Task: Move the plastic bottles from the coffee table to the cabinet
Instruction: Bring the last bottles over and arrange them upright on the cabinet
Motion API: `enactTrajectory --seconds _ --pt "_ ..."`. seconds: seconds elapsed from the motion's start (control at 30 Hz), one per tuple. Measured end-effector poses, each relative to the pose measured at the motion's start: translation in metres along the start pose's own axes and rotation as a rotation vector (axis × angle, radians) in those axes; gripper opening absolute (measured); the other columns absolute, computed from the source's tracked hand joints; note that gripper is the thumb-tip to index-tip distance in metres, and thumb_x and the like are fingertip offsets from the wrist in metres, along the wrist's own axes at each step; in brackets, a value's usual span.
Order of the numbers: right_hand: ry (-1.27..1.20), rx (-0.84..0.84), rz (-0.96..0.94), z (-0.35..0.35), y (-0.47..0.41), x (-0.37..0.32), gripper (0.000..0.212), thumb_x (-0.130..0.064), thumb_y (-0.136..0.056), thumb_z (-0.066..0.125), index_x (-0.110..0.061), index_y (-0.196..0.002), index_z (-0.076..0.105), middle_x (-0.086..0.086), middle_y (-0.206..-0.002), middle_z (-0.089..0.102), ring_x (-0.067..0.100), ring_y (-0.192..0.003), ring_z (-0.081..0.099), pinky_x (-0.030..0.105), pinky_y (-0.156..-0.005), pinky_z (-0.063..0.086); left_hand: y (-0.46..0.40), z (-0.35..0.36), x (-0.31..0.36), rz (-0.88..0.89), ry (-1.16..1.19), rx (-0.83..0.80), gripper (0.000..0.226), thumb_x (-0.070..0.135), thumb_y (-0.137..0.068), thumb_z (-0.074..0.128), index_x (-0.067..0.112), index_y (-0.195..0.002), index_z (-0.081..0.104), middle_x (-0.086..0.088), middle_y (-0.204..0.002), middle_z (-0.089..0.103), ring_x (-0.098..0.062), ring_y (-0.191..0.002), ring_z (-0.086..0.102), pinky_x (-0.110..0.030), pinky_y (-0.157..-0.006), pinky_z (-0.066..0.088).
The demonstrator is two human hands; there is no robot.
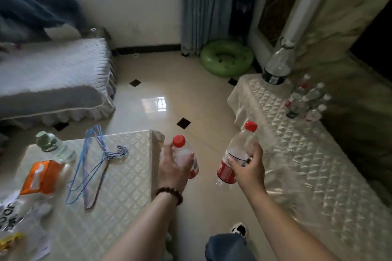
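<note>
Two plastic bottles in transit between coffee table [110,176] and cabinet [307,154]: one bottle [186,159] is gripped by the left hand [172,167], the other bottle [235,154] by the right hand [250,167] (fingers curled round each); both should be set upright beside the bottles already standing there [305,101]

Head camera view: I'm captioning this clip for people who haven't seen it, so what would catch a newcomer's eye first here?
First, the two hands mid-frame over the floor: the left hand grips one red-capped bottle, the right hand another. Next, the green swim ring on the floor by the curtain. Then the cluster of bottles already standing on the cloth-covered cabinet at right.
</note>
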State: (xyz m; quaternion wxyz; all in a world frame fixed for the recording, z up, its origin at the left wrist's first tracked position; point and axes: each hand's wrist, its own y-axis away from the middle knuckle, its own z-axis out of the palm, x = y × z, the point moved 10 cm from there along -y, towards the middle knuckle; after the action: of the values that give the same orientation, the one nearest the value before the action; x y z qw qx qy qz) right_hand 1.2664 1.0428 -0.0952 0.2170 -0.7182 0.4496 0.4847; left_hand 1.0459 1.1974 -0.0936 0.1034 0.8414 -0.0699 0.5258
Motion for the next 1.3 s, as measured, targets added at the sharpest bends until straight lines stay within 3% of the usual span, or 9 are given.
enactTrajectory --seconds 0.13,0.23,0.47,0.6,0.83,1.1,1.2,1.3 --pt "-0.027 0.137 0.062 -0.06 -0.035 0.022 0.086 -0.022 -0.07 0.081 -0.018 -0.14 0.032 0.009 -0.123 0.055 0.027 -0.109 0.057 0.036 -0.091 0.047 -0.011 0.078 0.04 0.064 -0.002 -0.122 0.053 0.037 -0.076 0.072 0.033 -0.121 0.044 0.004 -0.114 0.052 -0.017 -0.103 0.056 -0.045 -0.088 0.052" --pt "-0.039 0.194 0.108 -0.102 -0.068 0.042 0.085 -0.026 -0.07 0.08 -0.024 -0.139 0.031 0.007 -0.128 0.054 0.027 -0.113 0.056 0.043 -0.095 0.047 -0.02 0.143 0.071 0.078 -0.023 -0.21 0.054 0.034 -0.078 0.071 0.03 -0.124 0.043 -0.002 -0.121 0.053 -0.019 -0.105 0.055 -0.046 -0.09 0.051" --pt "-0.111 0.321 0.163 -0.206 -0.154 0.078 0.083 -0.021 -0.073 0.079 -0.025 -0.139 0.029 0.002 -0.124 0.051 0.023 -0.11 0.056 0.03 -0.084 0.044 -0.028 0.293 0.145 0.163 -0.026 -0.375 0.055 0.03 -0.077 0.073 0.027 -0.124 0.045 0.001 -0.119 0.049 -0.016 -0.103 0.053 -0.037 -0.088 0.051" --pt "-0.118 0.373 0.204 -0.249 -0.193 0.1 0.085 -0.022 -0.075 0.078 -0.021 -0.142 0.027 0.009 -0.131 0.049 0.026 -0.111 0.054 0.028 -0.08 0.039 -0.031 0.356 0.178 0.204 -0.035 -0.432 0.056 0.03 -0.077 0.074 0.026 -0.125 0.045 0.004 -0.121 0.047 -0.013 -0.103 0.052 -0.032 -0.089 0.048" --pt "-0.168 0.42 0.315 -0.272 -0.235 0.141 0.086 -0.018 -0.073 0.078 -0.024 -0.141 0.027 0.0 -0.118 0.048 0.023 -0.106 0.054 0.028 -0.08 0.038 -0.049 0.435 0.196 0.222 -0.086 -0.52 0.058 0.03 -0.076 0.075 0.022 -0.126 0.046 0.006 -0.119 0.048 -0.016 -0.105 0.053 -0.033 -0.09 0.048" --pt "-0.131 0.511 0.445 -0.282 -0.297 0.183 0.092 -0.022 -0.074 0.078 -0.025 -0.146 0.021 -0.001 -0.121 0.05 0.02 -0.106 0.054 0.032 -0.082 0.045 -0.086 0.534 0.194 0.212 -0.168 -0.706 0.061 0.031 -0.077 0.073 0.025 -0.13 0.044 0.001 -0.128 0.051 -0.015 -0.11 0.052 -0.04 -0.096 0.048" --pt "-0.157 0.54 0.514 -0.282 -0.323 0.199 0.088 -0.019 -0.075 0.077 -0.021 -0.146 0.025 0.0 -0.127 0.048 0.018 -0.109 0.052 0.029 -0.085 0.043 -0.103 0.575 0.192 0.234 -0.218 -0.808 0.059 0.029 -0.077 0.074 0.028 -0.127 0.043 0.002 -0.127 0.052 -0.016 -0.112 0.052 -0.04 -0.096 0.047" --pt "-0.15 0.566 0.554 -0.284 -0.347 0.215 0.082 -0.015 -0.076 0.077 -0.017 -0.142 0.03 -0.005 -0.116 0.046 0.012 -0.101 0.049 0.026 -0.082 0.042 -0.122 0.613 0.185 0.263 -0.261 -0.874 0.061 0.031 -0.076 0.075 0.03 -0.127 0.042 0.002 -0.128 0.053 -0.017 -0.113 0.052 -0.042 -0.097 0.048"
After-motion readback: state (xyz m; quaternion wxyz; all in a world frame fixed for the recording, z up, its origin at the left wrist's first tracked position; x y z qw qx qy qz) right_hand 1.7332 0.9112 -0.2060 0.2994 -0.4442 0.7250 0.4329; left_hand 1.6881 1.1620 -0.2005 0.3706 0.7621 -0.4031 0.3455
